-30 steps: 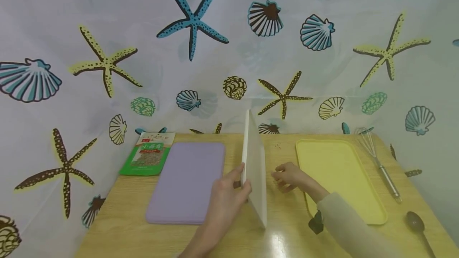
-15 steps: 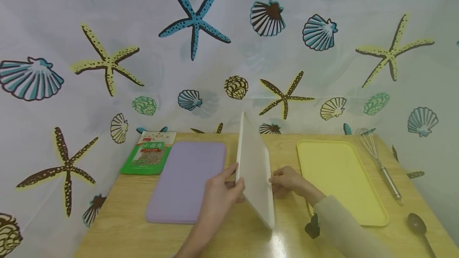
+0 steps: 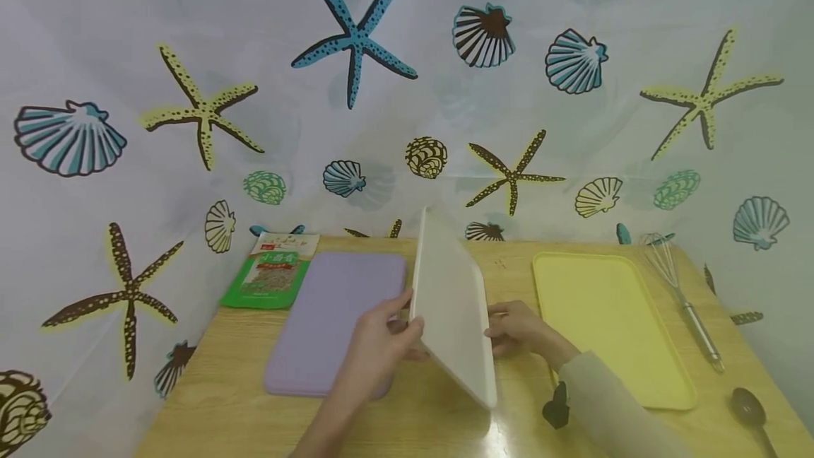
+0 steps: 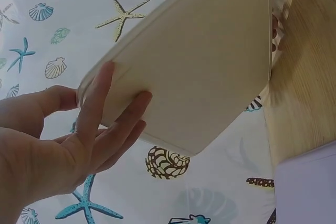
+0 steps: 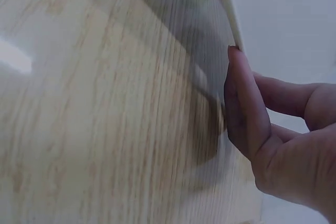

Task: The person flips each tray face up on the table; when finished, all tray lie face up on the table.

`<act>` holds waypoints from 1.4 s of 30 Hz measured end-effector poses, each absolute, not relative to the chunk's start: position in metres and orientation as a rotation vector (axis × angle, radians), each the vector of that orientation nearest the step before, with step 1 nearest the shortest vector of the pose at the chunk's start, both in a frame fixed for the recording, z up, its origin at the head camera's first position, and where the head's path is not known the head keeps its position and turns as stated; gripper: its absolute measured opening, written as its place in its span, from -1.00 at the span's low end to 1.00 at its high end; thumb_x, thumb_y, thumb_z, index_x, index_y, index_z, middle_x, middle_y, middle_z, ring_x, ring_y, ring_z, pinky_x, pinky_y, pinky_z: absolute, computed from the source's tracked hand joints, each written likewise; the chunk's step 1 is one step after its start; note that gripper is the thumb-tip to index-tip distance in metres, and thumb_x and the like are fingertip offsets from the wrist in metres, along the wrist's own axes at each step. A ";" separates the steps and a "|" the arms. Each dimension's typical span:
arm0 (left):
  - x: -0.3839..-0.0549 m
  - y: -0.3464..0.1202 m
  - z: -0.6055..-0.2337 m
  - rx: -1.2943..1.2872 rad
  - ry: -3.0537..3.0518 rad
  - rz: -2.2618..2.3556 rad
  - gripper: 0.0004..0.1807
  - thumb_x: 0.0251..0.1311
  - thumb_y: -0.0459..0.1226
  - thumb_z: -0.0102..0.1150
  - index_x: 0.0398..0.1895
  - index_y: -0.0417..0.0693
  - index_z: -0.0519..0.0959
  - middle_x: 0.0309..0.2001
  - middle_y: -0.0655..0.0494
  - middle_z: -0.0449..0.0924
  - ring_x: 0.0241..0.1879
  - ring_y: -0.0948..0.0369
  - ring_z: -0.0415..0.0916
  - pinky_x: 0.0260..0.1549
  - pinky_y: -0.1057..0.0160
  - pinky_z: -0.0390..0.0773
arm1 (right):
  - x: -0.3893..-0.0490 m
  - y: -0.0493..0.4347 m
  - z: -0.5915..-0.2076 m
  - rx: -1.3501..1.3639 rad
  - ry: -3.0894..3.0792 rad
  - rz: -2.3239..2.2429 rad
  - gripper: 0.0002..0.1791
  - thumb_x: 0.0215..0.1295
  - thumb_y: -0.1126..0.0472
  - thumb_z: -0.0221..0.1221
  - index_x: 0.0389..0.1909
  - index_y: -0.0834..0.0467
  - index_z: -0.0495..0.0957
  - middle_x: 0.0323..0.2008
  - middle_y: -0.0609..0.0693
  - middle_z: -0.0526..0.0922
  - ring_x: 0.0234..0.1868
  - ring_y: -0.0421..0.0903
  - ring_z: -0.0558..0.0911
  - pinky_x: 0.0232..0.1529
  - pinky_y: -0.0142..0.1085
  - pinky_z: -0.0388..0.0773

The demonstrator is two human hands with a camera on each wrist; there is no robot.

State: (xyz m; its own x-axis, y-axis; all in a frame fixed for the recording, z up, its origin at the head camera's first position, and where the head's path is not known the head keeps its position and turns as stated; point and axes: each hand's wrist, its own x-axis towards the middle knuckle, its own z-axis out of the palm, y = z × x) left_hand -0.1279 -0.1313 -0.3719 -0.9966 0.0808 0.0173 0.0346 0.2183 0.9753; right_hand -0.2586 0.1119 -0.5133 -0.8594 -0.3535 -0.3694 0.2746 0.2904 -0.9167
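A white tray (image 3: 451, 302) with a thin raised rim stands tilted on edge over the middle of the wooden table. My left hand (image 3: 381, 338) grips its left edge, the thumb on the side facing me. In the left wrist view, fingers (image 4: 134, 109) of that hand spread over the tray's broad flat face. At the tray's lower right edge, my right hand (image 3: 518, 327) pinches the rim between thumb and fingers. The right wrist view shows this hand (image 5: 283, 129) low over the wood, its fingertips at the tray's edge.
Left of the tray lies a flat purple tray (image 3: 343, 309) with rounded corners, a green-and-white seasoning packet (image 3: 273, 271) beside it. On the right are a yellow tray (image 3: 610, 324), a wire whisk (image 3: 693, 316) and a dark spoon (image 3: 748, 408). A patterned curtain (image 3: 407, 112) hangs behind.
The tray has swung from nearly edge-on to a leaning angle, its lower edge moving right. My right hand has gone from apart to holding its right rim; the left hand moved slightly left.
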 end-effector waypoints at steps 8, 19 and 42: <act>-0.135 -0.142 -0.376 0.078 2.346 1.953 -0.42 0.31 -0.32 0.08 0.35 -0.37 0.26 0.19 -0.33 0.41 -0.35 0.00 0.69 -0.41 0.15 0.71 | -0.256 0.118 -0.508 0.013 2.038 -1.629 -0.31 0.09 0.55 0.22 0.29 0.46 0.26 -0.08 0.36 0.62 -0.34 0.12 0.71 -0.44 -0.14 0.71; -0.156 -0.152 -0.390 -0.010 2.302 1.995 -0.48 0.28 -0.36 0.13 0.30 -0.33 0.36 0.00 -0.22 0.52 -0.36 0.07 0.66 -0.52 0.10 0.71 | -0.245 0.130 -0.490 -0.072 2.118 -1.564 -0.37 0.13 0.54 0.19 0.28 0.42 0.30 -0.25 0.25 0.65 -0.38 0.14 0.72 -0.44 -0.10 0.71; -0.214 -0.158 -0.466 -0.123 2.479 1.714 -0.57 0.19 -0.52 0.06 0.16 -0.46 0.45 -0.30 -0.22 0.65 -0.54 0.16 0.61 -0.60 0.10 0.69 | -0.270 0.157 -0.483 -0.040 2.386 -1.465 -0.36 0.06 0.59 0.15 0.24 0.55 0.27 -0.32 0.30 0.62 -0.54 0.07 0.70 -0.54 -0.17 0.69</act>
State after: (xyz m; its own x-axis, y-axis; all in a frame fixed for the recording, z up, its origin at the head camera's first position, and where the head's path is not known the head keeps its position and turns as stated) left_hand -0.2140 -0.1578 -0.4661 -0.9888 0.0042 -0.1490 -0.1379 0.3534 0.9253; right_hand -0.2703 0.1569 -0.4828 -0.9417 -0.1988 -0.2715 0.1521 0.4681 -0.8705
